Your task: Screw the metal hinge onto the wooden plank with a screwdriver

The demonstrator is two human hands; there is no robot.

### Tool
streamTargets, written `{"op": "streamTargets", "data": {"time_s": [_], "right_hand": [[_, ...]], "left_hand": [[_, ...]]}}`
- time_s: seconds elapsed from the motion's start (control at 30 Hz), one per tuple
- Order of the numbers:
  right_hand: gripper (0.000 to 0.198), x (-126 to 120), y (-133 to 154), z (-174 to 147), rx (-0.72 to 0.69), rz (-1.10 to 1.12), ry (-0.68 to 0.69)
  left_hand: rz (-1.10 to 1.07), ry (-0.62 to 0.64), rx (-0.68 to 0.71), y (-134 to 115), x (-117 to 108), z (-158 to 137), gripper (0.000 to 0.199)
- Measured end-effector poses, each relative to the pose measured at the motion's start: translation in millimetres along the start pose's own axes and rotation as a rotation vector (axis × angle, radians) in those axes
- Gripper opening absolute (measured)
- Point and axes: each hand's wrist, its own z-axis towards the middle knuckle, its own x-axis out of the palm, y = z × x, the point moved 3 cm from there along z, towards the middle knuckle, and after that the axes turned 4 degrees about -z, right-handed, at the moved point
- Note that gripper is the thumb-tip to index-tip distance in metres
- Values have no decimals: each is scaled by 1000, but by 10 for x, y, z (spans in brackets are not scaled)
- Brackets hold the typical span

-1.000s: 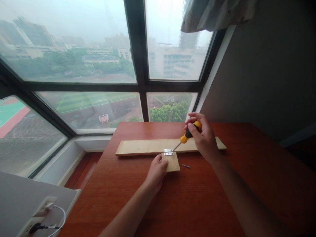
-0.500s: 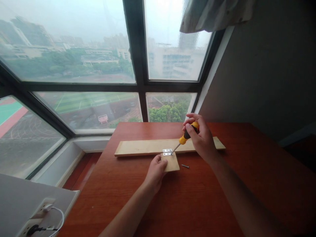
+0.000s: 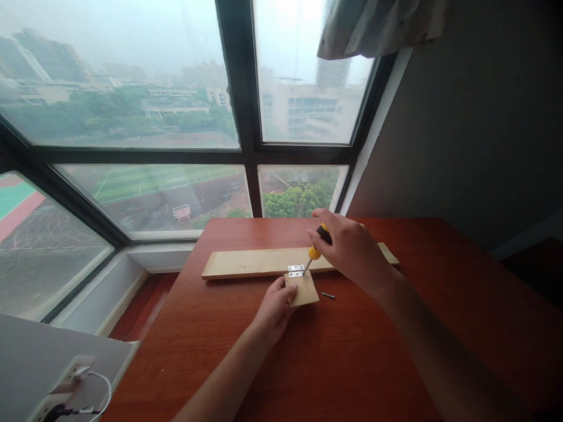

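My left hand (image 3: 279, 302) pinches the left edge of a small square wooden board (image 3: 307, 291), thumb on top. A silver hinge (image 3: 296, 271) joins this board's far edge to a long pale plank (image 3: 246, 262) lying across the table. In my right hand (image 3: 347, 243) is a yellow-and-black screwdriver (image 3: 314, 252), held tilted by its handle. Its tip meets the right side of the hinge's near leaf; a screw head under it is too small to make out. Just right of the small board lies a loose dark screw (image 3: 328, 295).
The reddish-brown wooden table (image 3: 246, 375) carries everything. Behind it stands a dark-framed window (image 3: 248, 153), with a curtain (image 3: 378, 29) hanging at the upper right. A wall socket (image 3: 73, 375) with plugged-in cables is at the lower left.
My right hand has turned about the screwdriver handle, its back now facing up, and the handle stands more upright and further left. My left hand keeps its hold on the small board.
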Motion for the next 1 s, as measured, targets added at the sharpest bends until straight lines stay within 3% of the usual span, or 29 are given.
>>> {"op": "streamTargets", "data": {"time_s": [0.23, 0.37, 1.0], "right_hand": [[41, -53, -226, -45, 39, 224, 62], [31, -56, -288, -70, 77, 175, 63], [34, -5, -259, -20, 81, 132, 27]], "left_hand": [[-31, 53, -54, 20, 12, 6, 31], [-41, 57, -69, 25, 3, 11, 28], [-102, 0, -86, 56, -27, 31, 28]]}}
